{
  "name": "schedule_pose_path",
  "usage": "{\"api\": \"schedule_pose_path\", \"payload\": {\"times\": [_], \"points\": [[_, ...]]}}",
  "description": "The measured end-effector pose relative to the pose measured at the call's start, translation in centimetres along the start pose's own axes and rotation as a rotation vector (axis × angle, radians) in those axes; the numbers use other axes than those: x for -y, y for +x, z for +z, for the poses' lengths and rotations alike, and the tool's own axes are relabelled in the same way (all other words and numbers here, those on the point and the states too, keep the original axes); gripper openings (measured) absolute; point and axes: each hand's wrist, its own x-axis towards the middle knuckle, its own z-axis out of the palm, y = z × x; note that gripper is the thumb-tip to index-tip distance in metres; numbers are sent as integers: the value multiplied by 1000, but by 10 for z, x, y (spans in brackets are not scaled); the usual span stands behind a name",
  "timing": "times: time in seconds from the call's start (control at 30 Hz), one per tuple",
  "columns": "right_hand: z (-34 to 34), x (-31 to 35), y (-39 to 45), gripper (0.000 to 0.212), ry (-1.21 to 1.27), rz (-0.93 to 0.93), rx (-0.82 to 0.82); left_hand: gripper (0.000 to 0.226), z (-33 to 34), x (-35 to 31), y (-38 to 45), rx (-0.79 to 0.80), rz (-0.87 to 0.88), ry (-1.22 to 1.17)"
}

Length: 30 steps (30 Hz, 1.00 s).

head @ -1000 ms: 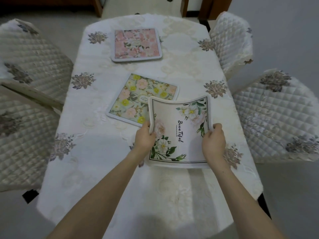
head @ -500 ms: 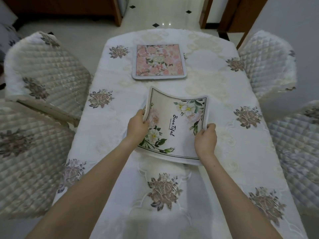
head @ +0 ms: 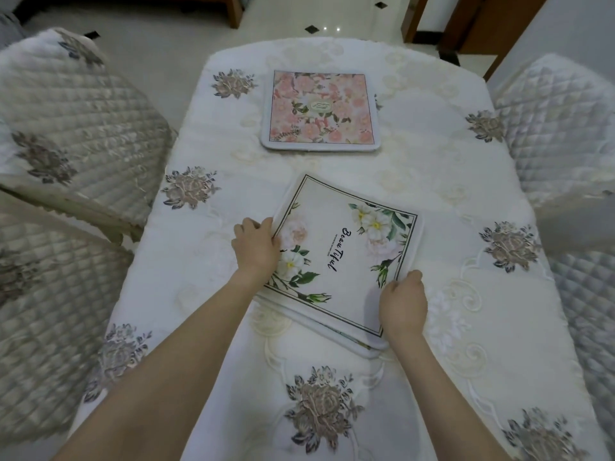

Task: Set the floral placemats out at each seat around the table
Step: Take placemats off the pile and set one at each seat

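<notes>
Head view: left hand and right hand each pinch opposite edges of the white placemat lettered "Beautiful", lying mid-table atop another mat; the pink placemat lies beyond.

The white placemat between my left hand and right hand bears one readable word, "Beautiful", in black script. It runs down the middle of the mat, sideways from where I stand, between the two corner flower sprays. Beside it stands a line of much smaller print, too fine to read. The pink placemat at the far end of the table carries a small oval label at its centre; the writing inside it is too small and blurred to make out. No numbers or brand marks can be read.
</notes>
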Motion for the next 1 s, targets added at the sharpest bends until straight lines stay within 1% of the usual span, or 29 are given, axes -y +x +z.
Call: {"api": "schedule_pose_path", "payload": {"times": [0.07, 0.17, 0.27, 0.37, 0.5, 0.6, 0.7, 0.77, 0.83, 0.9, 1.0], "points": [[0, -2, 1, 18, -94, -32, 4, 39, 5, 1, -2, 6, 19, 59], [-1, -5, 1, 20, -206, -58, 29, 49, 10, 2, -6, 39, 16, 63], [-4, -7, -2, 22, -246, -66, 64, 54, 9, 0, -10, 63, -20, 41], [-6, -8, -3, 23, -259, -62, 101, 50, 4, -3, -13, 87, -23, 34], [-8, -9, -6, 23, -254, -39, 183, 37, -4, -4, -15, 135, -113, -65], [-11, -9, -6, 22, -286, -61, 184, 43, -6, 0, -17, 170, -202, -148], [-10, -6, -3, 22, -338, -129, 149, 47, -4, 4, -20, 177, -236, -257], [-9, -2, -1, 23, -244, -81, 133, 47, -1, 6, -22, 154, -245, -287], [-11, -3, 3, 28, -71, 54, 128, 44, -1, 6, -24, 130, -242, -344], [-14, -6, 7, 30, 111, 151, 141, 36, -3, 5, -26, 124, -217, -453], [-19, -7, 7, 27, 236, 171, 157, 31, -7, 3, -33, 105, -195, -529]]}}
